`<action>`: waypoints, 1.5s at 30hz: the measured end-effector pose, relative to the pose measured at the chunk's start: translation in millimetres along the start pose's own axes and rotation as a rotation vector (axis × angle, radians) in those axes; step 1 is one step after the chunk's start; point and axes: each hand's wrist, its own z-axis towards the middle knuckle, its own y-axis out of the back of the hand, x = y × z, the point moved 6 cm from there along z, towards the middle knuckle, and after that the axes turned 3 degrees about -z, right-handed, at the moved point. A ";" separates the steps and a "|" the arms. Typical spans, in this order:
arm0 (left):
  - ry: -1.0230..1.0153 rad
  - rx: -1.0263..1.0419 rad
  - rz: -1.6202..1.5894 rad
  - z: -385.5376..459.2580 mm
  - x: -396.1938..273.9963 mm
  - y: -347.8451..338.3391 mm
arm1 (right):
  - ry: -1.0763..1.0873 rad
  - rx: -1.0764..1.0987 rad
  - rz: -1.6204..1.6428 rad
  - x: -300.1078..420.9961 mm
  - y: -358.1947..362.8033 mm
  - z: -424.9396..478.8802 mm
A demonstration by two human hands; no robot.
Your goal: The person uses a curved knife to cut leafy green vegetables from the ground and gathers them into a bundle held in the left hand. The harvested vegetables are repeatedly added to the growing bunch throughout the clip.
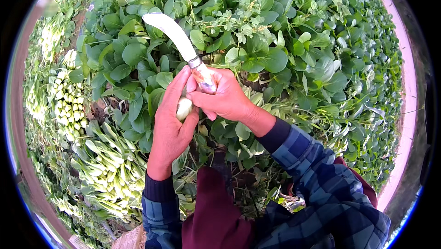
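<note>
My right hand (227,95) is closed around the handle of a curved sickle knife (174,35), whose pale blade points up and to the left over the leaves. Close against it, my left hand (172,118) holds a small green vegetable head (184,108), its pale base showing between thumb and fingers. The fingers of both hands meet near the handle; the leaves of the held head are mostly hidden. Dense leafy greens (262,56) stand just beyond the hands.
Cut greens (113,166) lie piled at the lower left. Above them sits a stack of greens with pale bases facing up (70,106). Further bunches (51,40) lie along the left side. Growing greens fill the right, bounded by a pale curved strip (410,104). A woven item (131,238) is near my left sleeve.
</note>
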 end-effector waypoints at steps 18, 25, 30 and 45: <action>0.077 0.178 -0.126 18.5 5.9 3.1 | -0.107 -0.091 -0.829 -44.3 85.0 0.0; 0.346 0.217 -0.344 -4.1 61.6 -47.9 | -0.273 -0.047 -0.263 -56.2 80.4 -15.8; 0.413 0.226 -0.389 -11.6 69.7 -43.3 | -0.159 0.036 -0.339 -60.1 60.3 -13.1; 0.188 0.244 0.898 -7.1 128.3 -48.3 | -0.294 -0.049 -0.759 -72.9 90.9 -15.1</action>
